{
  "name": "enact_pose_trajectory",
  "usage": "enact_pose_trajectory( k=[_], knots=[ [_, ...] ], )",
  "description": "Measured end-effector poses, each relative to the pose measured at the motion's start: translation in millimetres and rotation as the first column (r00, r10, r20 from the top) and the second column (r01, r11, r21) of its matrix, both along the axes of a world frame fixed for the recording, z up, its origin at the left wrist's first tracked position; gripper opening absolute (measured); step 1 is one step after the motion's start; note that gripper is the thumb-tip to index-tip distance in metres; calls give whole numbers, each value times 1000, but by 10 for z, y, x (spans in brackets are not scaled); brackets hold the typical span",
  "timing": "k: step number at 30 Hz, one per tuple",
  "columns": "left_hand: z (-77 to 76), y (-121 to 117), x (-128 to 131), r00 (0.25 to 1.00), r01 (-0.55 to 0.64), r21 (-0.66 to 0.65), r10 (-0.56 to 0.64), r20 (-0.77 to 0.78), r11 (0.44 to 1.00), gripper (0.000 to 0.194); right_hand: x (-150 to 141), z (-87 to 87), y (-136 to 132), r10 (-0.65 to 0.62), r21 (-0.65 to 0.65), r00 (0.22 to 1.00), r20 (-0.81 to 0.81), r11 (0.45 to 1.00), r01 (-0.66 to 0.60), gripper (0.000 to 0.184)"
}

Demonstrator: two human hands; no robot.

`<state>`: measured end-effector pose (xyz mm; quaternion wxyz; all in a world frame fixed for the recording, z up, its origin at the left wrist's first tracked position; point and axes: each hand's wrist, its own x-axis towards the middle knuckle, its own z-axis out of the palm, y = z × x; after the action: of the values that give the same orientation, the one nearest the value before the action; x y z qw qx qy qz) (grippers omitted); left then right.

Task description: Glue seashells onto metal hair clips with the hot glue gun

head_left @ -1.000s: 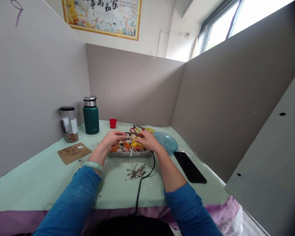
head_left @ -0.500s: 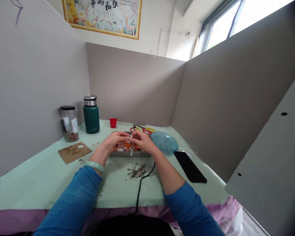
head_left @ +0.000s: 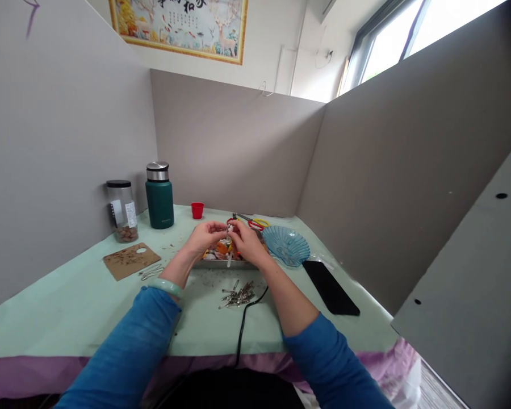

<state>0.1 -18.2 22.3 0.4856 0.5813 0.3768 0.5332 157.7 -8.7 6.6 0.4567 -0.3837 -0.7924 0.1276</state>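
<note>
Above a metal tray (head_left: 223, 264), my left hand (head_left: 202, 238) and my right hand (head_left: 247, 245) meet with their fingertips pinched together. Between them is a small whitish piece (head_left: 230, 229), too small to name, and both hands hold it. A narrow pale strip (head_left: 229, 260) hangs just below the fingers. Orange, white and yellow small pieces (head_left: 222, 249) fill the tray under the hands and are partly hidden by them. On the cloth in front of the tray lies a pile of small metal clip-like parts (head_left: 238, 295).
A black cable (head_left: 242, 326) runs to the table's front edge. On the right are a blue shell-shaped dish (head_left: 286, 245) and a black flat slab (head_left: 331, 288). Scissors (head_left: 258, 223) and a red cup (head_left: 197, 211) stand behind; a green bottle (head_left: 160, 201), jar (head_left: 125, 213) and brown board (head_left: 130, 261) are left.
The hands stay together over the tray, and their fingers have shifted slightly around the small whitish piece. The whole view has moved a little.
</note>
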Motion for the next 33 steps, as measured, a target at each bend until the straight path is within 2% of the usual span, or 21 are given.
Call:
enact_pose_trajectory(
  k=[4,10,13,15,16,18,21,24,27,30,33],
  knots=[
    [42,-28,-13,999,13,26,-14,49,1000,37,-38,53,-36,37,48,999,-1,998,-37,33],
    [63,-57,48,997,-75,37,76,-14,996,28,-117,42,-51,95,-159,967,-235,978,-134,32],
    [56,-50,59,992,-116,45,117,-36,992,27,-153,24,-43,150,-278,902,-406,920,-278,36],
    [41,-20,30,985,-162,66,165,-56,985,27,-159,16,-37,183,-311,874,-450,885,-345,38],
    [28,4,5,976,-200,84,206,-71,976,27,-157,13,-33,174,-317,884,-433,889,-330,37],
    [-4,69,-62,946,-295,125,308,-102,947,28,-146,9,-27,92,-293,943,-319,937,-190,33],
    [-56,174,-168,906,-385,151,404,-124,910,29,-133,6,-22,-52,-130,998,-38,990,47,28],
    [-87,229,-223,908,-382,160,402,-120,910,32,-127,8,-11,-55,-14,991,125,998,58,26],
    [-95,220,-208,945,-271,170,295,-139,948,33,-115,18,6,-73,39,995,67,997,70,27],
    [-97,195,-160,968,-138,184,171,-181,973,30,-100,31,9,-65,31,998,-23,997,65,26],
    [-96,180,-125,972,-115,179,147,-182,977,29,-93,33,-3,-57,-13,995,-76,998,57,20]
  ],
)
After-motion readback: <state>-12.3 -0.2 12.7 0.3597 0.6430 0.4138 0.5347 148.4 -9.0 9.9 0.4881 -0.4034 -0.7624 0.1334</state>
